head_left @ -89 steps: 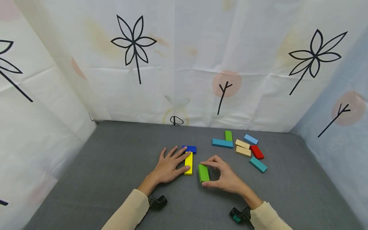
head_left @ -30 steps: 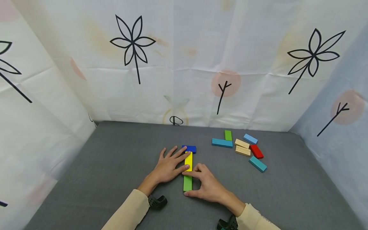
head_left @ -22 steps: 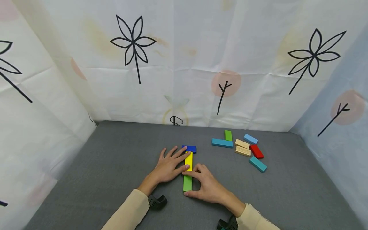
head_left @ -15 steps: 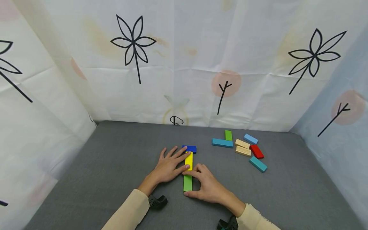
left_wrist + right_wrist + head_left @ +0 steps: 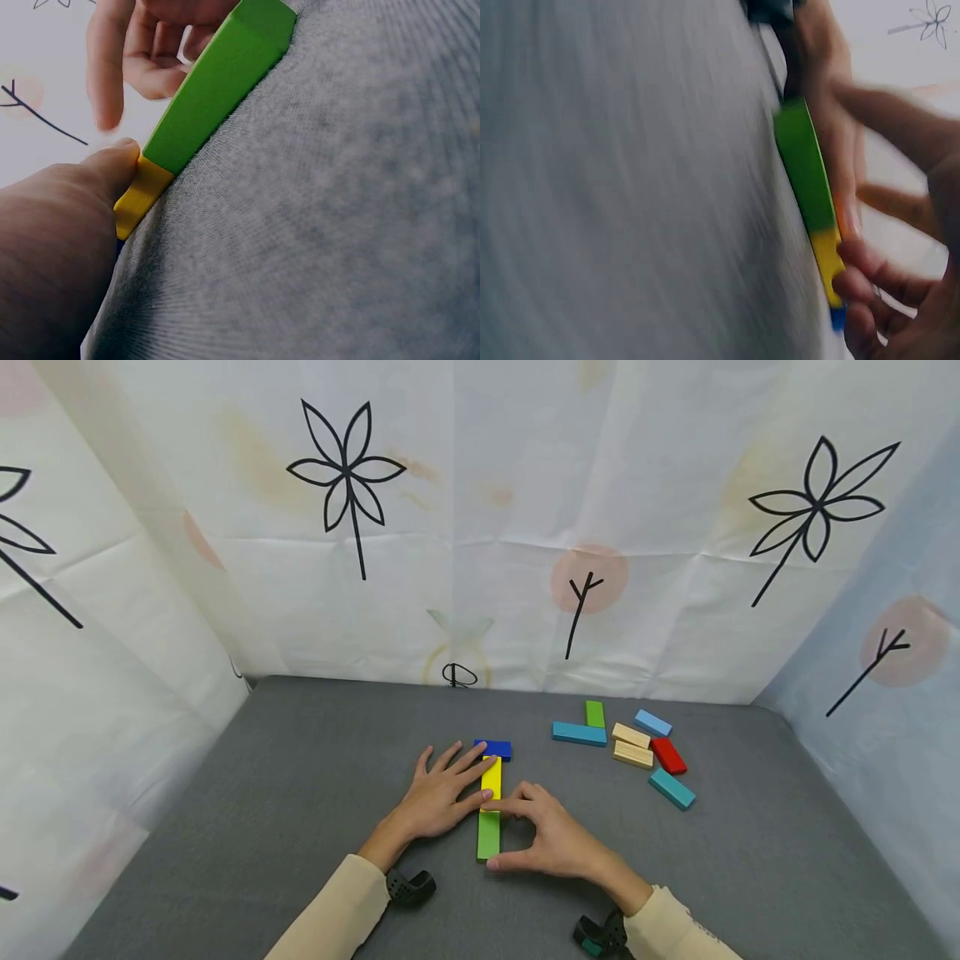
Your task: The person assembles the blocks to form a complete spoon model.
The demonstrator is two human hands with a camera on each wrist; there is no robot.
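A yellow block (image 5: pixel 491 778) and a green block (image 5: pixel 488 837) lie end to end on the grey tabletop, forming a line below a crosswise blue block (image 5: pixel 495 750). My left hand (image 5: pixel 442 797) lies with fingers spread, index fingertip and thumb on the yellow block. Around the green block, my right hand (image 5: pixel 558 837) has its thumb and index finger wide apart. In the right wrist view, that hand's thumb stands off from the green block (image 5: pixel 804 165). The left wrist view shows the green block (image 5: pixel 221 82) meeting the yellow block (image 5: pixel 144 195) at its end.
To the back right lie a green block (image 5: pixel 594 714), a long blue block (image 5: pixel 579 733), two plain wood blocks (image 5: pixel 633 754), a light blue block (image 5: pixel 653 722), a red block (image 5: pixel 668 756) and a teal block (image 5: pixel 672 789). A white patterned cloth (image 5: pixel 502 510) hangs behind the table.
My right hand brought the green block left to the near end of the yellow one, then loosened its pinch and drew back slightly to the right. The left hand has stayed put.
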